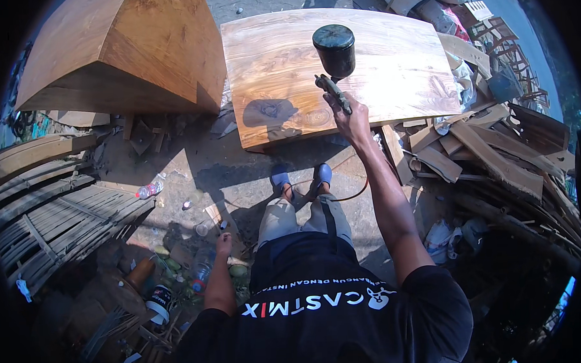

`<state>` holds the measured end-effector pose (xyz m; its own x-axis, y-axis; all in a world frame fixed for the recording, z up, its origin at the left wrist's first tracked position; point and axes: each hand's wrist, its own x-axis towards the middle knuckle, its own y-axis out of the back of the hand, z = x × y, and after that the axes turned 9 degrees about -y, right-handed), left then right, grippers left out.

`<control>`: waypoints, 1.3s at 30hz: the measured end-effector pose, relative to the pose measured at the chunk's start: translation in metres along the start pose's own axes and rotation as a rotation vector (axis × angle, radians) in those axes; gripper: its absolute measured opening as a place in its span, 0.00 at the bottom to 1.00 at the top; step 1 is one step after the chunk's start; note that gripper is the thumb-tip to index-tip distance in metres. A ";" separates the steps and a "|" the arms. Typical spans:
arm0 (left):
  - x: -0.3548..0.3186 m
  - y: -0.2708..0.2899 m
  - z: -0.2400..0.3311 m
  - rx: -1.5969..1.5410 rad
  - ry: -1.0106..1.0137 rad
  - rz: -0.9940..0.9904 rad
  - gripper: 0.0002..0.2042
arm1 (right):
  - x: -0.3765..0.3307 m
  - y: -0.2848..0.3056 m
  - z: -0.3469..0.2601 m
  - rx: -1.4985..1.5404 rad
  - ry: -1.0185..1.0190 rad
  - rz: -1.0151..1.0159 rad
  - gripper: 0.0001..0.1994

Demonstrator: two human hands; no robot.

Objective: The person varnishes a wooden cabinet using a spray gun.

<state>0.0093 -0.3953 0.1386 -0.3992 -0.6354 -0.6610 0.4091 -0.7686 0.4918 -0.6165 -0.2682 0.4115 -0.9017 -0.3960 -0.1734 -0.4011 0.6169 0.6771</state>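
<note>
A spray gun (333,92) with a dark round cup (334,50) on top is gripped in my right hand (352,120). My right arm stretches forward, holding it over a pale, grained wooden panel (389,69). The shadow of gun and cup falls on the panel's left part, and sunlight glares off its right part. A thin reddish-brown hose (361,190) loops beside my right leg. Low on my left side, my left hand (223,244) is closed near a small dark and white object (223,226); whether the fingers grip it is unclear.
A large brown wooden box-like piece (151,49) stands left of the panel. Stacked slats (61,221) lie at the left. Offcut boards (494,155) pile up at the right. A plastic bottle (150,188) and a white container (159,302) lie on the ground to my left.
</note>
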 end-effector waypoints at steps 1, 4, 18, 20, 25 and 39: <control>0.002 0.001 -0.014 -0.005 0.001 0.007 0.12 | -0.002 -0.010 -0.007 -0.001 0.012 -0.014 0.21; 0.003 0.007 -0.033 -0.017 0.010 0.027 0.12 | -0.009 -0.035 -0.024 0.003 0.060 -0.048 0.22; -0.011 0.005 -0.029 -0.023 0.018 0.073 0.15 | -0.028 -0.107 -0.075 0.128 0.180 -0.270 0.19; -0.006 0.002 -0.022 0.018 0.000 0.052 0.14 | -0.028 -0.103 -0.074 0.195 0.192 -0.271 0.19; -0.002 -0.006 -0.001 -0.014 0.113 -0.006 0.12 | -0.014 -0.071 -0.061 0.078 0.102 -0.154 0.24; -0.040 -0.091 0.047 0.050 0.098 0.062 0.14 | 0.073 0.106 0.089 -0.004 -0.097 0.161 0.26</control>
<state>-0.0507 -0.3033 0.1469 -0.2911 -0.6733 -0.6797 0.3881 -0.7325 0.5593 -0.7390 -0.1716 0.4072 -0.9655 -0.2252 -0.1308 -0.2504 0.6642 0.7044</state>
